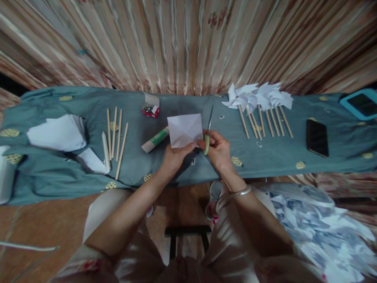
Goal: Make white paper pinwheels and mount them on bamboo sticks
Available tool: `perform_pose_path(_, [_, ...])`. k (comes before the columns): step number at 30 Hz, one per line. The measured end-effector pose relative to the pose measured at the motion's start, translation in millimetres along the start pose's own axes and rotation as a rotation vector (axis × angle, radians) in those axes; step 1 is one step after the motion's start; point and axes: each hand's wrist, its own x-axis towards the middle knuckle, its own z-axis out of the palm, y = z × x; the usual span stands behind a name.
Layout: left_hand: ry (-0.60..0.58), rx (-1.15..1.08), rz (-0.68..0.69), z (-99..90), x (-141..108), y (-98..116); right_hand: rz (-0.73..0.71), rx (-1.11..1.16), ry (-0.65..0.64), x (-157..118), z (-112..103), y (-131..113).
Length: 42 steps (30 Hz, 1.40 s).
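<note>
A white square of paper [185, 127] with crossing diagonal creases is held up over the cloth. My left hand [176, 157] grips its lower edge, thumb on top. Around the pale green handle of a pair of scissors [207, 144] my right hand [217, 151] is closed, its thumb and finger also at the paper's lower right corner. The scissors' blades point away from me, to the right of the paper. Behind the left side of the sheet lies a green and white tube [156, 140], partly hidden by it.
Several wooden sticks [114, 133] and a paper stack [59, 133] lie at left. A small red box [151, 106] of metal pins stands near the back. Paper pinwheels [259, 96] on sticks, a phone [317, 137] and a blue-edged device [361, 104] are at right. A bag of white paper pieces [321, 228] sits below.
</note>
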Motion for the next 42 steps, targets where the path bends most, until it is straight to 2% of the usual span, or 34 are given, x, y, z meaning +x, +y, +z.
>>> perform_pose_path(2, [0.067,-0.001,0.003,-1.6,2.6,-0.7,0.023,0.012,-0.010,-0.9,3.1,0.8])
perform_pose_path(5, [0.107,-0.022,0.001,-4.6,5.7,-1.1,0.071,0.059,-0.026,-2.0,5.2,-0.8])
perform_pose_path(16, [0.075,0.011,0.078,-8.4,13.9,5.4,0.159,0.142,-0.103,-10.3,3.8,-10.3])
perform_pose_path(20, [0.138,0.040,0.127,-14.6,20.5,9.9,0.185,0.127,-0.216,-15.1,-7.0,-13.5])
perform_pose_path(25, [0.209,0.056,0.180,-23.0,28.4,16.4,0.246,0.036,-0.457,-22.3,-28.5,-18.9])
perform_pose_path(31, [0.193,0.056,0.212,-27.0,31.4,22.1,0.327,-0.032,-0.657,-24.9,-40.6,-23.7])
perform_pose_path(35, [0.169,0.064,0.221,-26.0,31.4,19.5,0.362,-0.035,-0.687,-25.2,-37.7,-24.9])
perform_pose_path(42, [0.132,0.058,0.215,-23.3,28.1,16.1,0.386,-0.032,-0.639,-26.8,-32.3,-29.7])
